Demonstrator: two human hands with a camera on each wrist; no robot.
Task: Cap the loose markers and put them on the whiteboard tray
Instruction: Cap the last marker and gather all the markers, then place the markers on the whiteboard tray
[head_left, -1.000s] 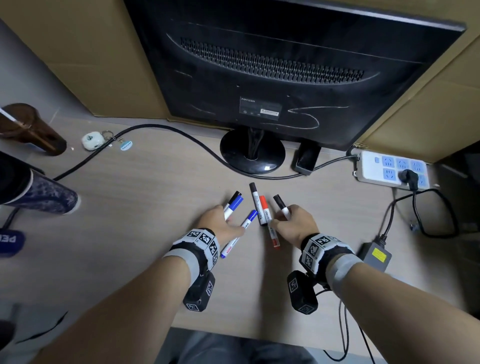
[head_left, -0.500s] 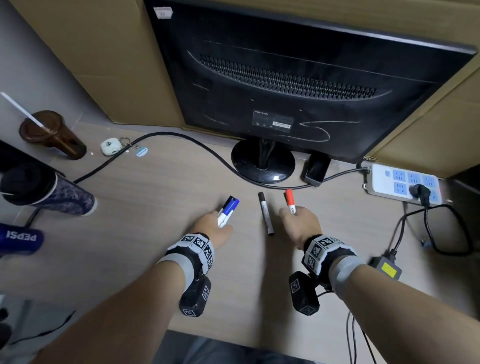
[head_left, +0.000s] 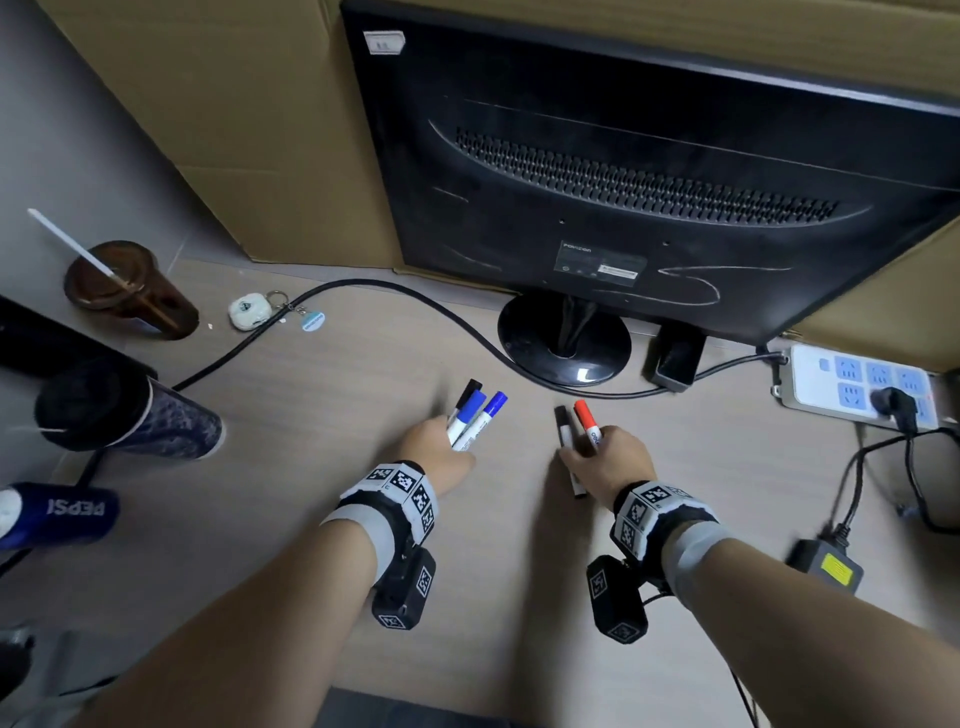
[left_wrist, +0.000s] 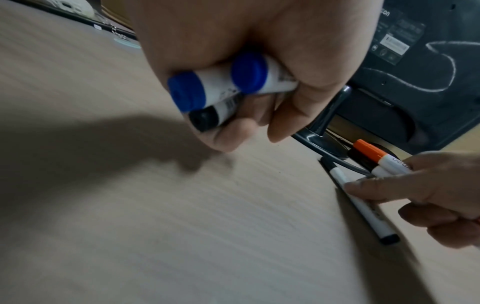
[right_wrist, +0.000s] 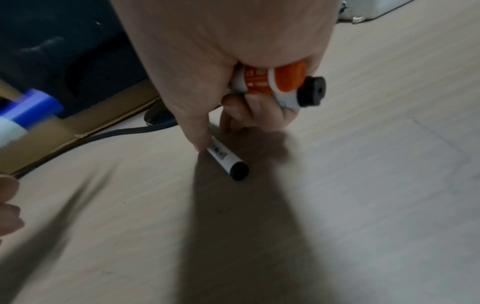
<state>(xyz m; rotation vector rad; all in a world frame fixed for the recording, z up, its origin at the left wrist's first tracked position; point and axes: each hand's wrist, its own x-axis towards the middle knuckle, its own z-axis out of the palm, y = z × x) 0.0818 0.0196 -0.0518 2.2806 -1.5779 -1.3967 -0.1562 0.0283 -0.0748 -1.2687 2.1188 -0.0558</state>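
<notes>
- Blue-capped markers (head_left: 480, 421) and a black one (head_left: 466, 397), all capped, sit bundled in the left hand (head_left: 434, 454), fingers curled round them.
- At 3 o'clock, the right hand (head_left: 605, 462) grips a red marker (head_left: 587, 422) plus a black one, fingertips touching the last marker (right_wrist: 226, 157) on the desk (head_left: 322, 415).
- Capping looks done; no whiteboard tray shows.
- Monitor (head_left: 649, 171) at 12 o'clock; open desk at 6.

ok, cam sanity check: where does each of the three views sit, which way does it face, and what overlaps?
Head: worn on the head, looking forward and down at the desk and monitor back; both forearms, left hand and right hand show.
Left wrist: under the left hand, facing along its fingers gripping the blue markers; the right hand shows opposite.
Right wrist: under the right hand, facing the thin black marker on the desk; left fingertips at the frame edge.
Shared: both wrist views show that thin black marker and the red marker.
</notes>
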